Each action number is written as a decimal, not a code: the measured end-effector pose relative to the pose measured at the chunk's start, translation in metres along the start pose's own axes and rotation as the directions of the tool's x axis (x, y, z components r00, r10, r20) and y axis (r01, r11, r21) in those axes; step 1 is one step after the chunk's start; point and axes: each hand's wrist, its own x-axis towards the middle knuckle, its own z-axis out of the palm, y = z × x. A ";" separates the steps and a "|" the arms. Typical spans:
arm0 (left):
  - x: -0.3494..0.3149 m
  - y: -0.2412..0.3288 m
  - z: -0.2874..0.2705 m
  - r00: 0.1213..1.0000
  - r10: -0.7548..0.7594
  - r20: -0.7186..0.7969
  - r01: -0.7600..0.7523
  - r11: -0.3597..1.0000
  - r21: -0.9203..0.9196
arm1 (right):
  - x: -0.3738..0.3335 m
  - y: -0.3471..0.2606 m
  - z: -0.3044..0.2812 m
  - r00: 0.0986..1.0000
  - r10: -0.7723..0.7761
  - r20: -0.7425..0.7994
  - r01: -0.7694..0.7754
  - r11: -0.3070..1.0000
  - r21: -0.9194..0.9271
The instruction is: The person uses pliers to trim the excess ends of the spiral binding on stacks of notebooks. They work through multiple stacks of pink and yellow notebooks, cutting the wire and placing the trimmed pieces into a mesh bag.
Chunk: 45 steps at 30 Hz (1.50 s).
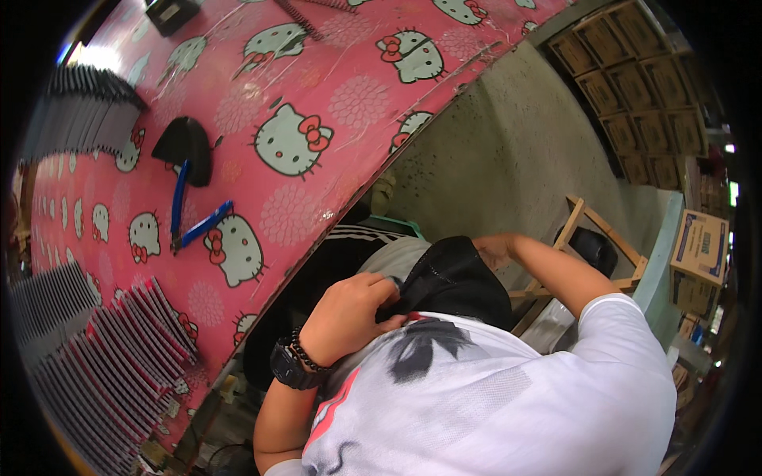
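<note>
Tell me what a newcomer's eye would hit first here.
Probably the glossy pink tabletop, patterned with white cartoon cats, at upper left. Next, spread blue-handled metal pliers lying on it, left of centre. Then the person's left hand, black watch on its wrist, just below centre.

At the centre, the left hand (351, 311) is bending over the waist, and its own curled fingers are hiding whatever lies beneath them. Right of centre, black cloth (460, 287) is covering most of the right hand's (494, 249) fingers. The lower edge is cropping the white shirt (500, 397). At the upper left, the top edge is cutting off a black box (172, 14), and glare is washing out the corner of the pink counter (242, 176). At lower left, grey strips (139, 361) are fading into the dark rim. At upper right, stacked cartons (635, 87) are showing print too small to read.
</note>
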 end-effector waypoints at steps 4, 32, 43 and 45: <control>0.002 -0.002 -0.016 0.998 -0.030 0.062 0.032 0.999 -0.042 | -0.008 -0.007 -0.019 0.960 -0.102 0.260 0.112 0.993 -0.025; -0.089 -0.018 -0.045 0.944 -0.323 0.058 0.325 0.894 -0.308 | -0.062 -0.134 0.073 0.835 -0.255 0.488 0.506 0.703 -0.499; -0.087 -0.019 -0.043 0.956 -0.291 0.044 0.289 0.903 -0.319 | -0.099 -0.140 0.102 0.858 -0.310 0.409 0.513 0.485 -0.708; -0.087 -0.019 -0.043 0.957 -0.288 0.043 0.286 0.900 -0.329 | -0.102 -0.142 0.106 0.870 -0.296 0.394 0.492 0.474 -0.730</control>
